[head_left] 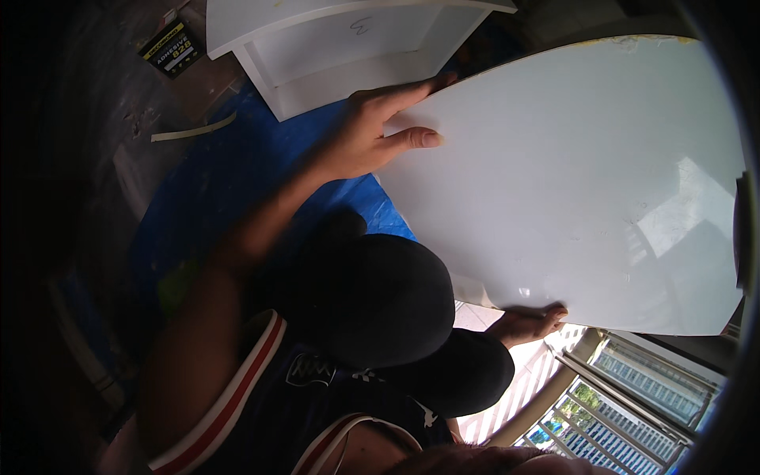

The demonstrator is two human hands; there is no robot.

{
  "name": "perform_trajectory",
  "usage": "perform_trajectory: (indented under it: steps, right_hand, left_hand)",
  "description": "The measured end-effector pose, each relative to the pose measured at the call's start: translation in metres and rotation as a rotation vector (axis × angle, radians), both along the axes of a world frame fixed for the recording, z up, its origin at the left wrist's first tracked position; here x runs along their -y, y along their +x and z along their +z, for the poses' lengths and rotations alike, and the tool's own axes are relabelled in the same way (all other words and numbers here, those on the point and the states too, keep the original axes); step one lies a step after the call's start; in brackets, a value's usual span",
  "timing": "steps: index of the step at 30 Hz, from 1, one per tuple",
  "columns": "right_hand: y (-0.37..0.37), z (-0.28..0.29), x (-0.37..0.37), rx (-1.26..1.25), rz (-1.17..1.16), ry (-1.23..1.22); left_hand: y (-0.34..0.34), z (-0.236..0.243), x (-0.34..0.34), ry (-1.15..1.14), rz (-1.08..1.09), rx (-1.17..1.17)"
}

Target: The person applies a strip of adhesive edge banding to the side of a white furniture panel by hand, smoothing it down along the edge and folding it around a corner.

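A large glossy white panel (554,182) stands tilted in front of me, filling the right side of the view. My left hand (376,134) grips its upper left corner, with the thumb lying on the white face and the fingers along the edge. My right hand (530,323) comes out from behind my knee and holds the lower edge, its fingertips curled over the rim. Much of that hand is hidden. Yellowish residue marks the panel's far top edge, and light reflects off its right part.
A white open box-like cabinet piece (332,59) stands beyond my left hand. Blue sheeting (229,170) covers the floor. A black and yellow adhesive can (172,49) and a thin pale strip (194,129) lie at left. A barred window (609,404) is at lower right.
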State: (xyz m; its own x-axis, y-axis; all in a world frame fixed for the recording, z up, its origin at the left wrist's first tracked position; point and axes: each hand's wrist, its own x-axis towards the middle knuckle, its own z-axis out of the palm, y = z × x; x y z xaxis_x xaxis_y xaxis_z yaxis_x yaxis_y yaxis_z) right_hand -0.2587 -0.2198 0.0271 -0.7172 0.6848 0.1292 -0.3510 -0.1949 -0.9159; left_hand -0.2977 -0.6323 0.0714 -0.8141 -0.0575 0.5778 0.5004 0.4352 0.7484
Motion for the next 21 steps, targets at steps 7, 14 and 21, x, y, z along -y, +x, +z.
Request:
perform_trajectory:
  steps: [7,14,21]
  right_hand:
    - [-0.019,0.025,0.003,-0.095,-0.010,-0.019]
    - [-0.036,0.020,-0.008,-0.177,0.087,-0.089]
    - [-0.066,0.050,0.071,-0.168,0.523,-0.004]
  left_hand:
    - [0.035,-0.029,0.007,0.093,0.089,0.164]
    - [0.053,-0.052,0.008,0.353,0.130,0.127]
    - [0.094,-0.018,0.088,0.573,0.216,0.049]
